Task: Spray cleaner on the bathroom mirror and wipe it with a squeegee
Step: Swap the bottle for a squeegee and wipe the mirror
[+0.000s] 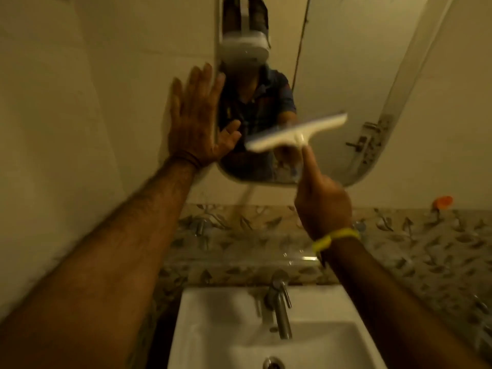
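Observation:
The bathroom mirror (340,83) hangs on the wall ahead, with rounded lower corners. A white squeegee (295,133) lies tilted across its lower middle, blade against the glass and right end higher. My right hand (323,206) is closed on the squeegee's handle, index finger stretched along it, a yellow band on the wrist. My left hand (195,118) is flat and spread, palm pressed on the wall at the mirror's left edge. No spray bottle is in view.
A white sink (213,320) with a chrome faucet (279,302) sits directly below. A leaf-patterned tile ledge (399,249) runs behind it. An orange object (442,201) rests on the ledge at right. The mirror reflects a person wearing a headset.

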Demonstrator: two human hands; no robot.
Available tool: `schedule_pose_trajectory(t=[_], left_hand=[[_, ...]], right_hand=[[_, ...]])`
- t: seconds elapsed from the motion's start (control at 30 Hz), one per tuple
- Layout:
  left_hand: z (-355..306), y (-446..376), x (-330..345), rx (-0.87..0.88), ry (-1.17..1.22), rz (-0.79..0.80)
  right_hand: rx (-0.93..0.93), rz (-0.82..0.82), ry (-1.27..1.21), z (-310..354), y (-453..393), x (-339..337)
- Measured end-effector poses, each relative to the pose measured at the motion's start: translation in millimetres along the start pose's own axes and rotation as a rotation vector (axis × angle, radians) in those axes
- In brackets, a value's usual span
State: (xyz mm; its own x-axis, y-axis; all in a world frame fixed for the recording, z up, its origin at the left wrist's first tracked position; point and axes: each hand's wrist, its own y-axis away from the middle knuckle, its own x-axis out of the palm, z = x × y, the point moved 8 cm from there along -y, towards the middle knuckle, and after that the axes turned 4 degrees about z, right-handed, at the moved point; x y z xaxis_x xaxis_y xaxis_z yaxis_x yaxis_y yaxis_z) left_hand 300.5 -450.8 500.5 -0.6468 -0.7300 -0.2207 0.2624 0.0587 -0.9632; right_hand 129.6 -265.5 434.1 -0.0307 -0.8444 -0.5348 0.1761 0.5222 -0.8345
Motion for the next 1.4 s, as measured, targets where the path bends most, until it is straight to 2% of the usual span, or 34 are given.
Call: schedule_pose_trajectory(t=[0.1,0.23,0.3,0.43,0.5,0.7,0.9,1.17,1.4], left_hand=[[-3.1,-2.6,-7.5,-0.021,-0.041,-0.004],[-15.5,6.6,-5.0,-0.043,-0.019,0.022],[-21.7,18.9,1.7,-0.035,0.017,0.046],[-19.9,29.6,10.6,-0.014,-0.083,-0.003],[-19.8,29.7,10.6,-0.002,-0.090,-0.023],[-23.2,30.7,10.0,0.018,-0.087,-0.035],[-18.8,32.7,12.8,-0.004,-0.076,-0.030],[-18.5,33.2,13.9,-0.003,-0.062,0.007],[-20.4,32.1,-2.9,-0.050,0.048,0.015]], right_hand=[[0.071,-0.123,-0.093,3.5,-41.9,-15.1],[0.162,-0.005,-0.152,-11.2,19.4,4.2],[0.273,0.029,-0.203,-28.3,50.0,8.7],[0.600,-0.372,-0.364,-90.1,10.8,-18.6],[0.678,-0.488,-0.388,-102.1,-5.1,-28.5],[0.871,-0.426,-0.709,-63.8,58.0,16.7],[1.004,-0.653,-0.698,-85.7,8.5,-7.3],[1.231,-0.587,-0.922,-45.6,49.5,54.0],[1.346,-0.529,-1.094,31.9,45.4,65.8]])
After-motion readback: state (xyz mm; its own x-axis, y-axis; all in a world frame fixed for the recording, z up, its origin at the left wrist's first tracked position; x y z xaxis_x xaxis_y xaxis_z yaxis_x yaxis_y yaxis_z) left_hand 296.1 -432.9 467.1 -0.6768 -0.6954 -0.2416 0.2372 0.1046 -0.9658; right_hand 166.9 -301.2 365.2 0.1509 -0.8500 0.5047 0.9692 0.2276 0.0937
